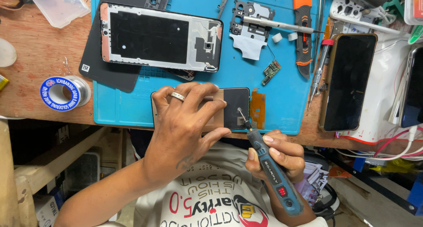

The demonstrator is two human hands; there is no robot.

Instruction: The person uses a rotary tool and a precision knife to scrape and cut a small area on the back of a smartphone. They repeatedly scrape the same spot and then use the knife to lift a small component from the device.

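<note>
Screen panel [233, 108] on blue mat [282, 103], left hand [185, 130] fingers spread flat on it, right hand [277, 154] fingers clamped on rotary tool [269, 165], clear plastic box [61, 5] contents unclear.

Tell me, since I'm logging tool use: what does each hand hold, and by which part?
The right hand grips a blue rotary tool around its body. The left hand presses flat on a phone screen panel, not gripping it.
</note>
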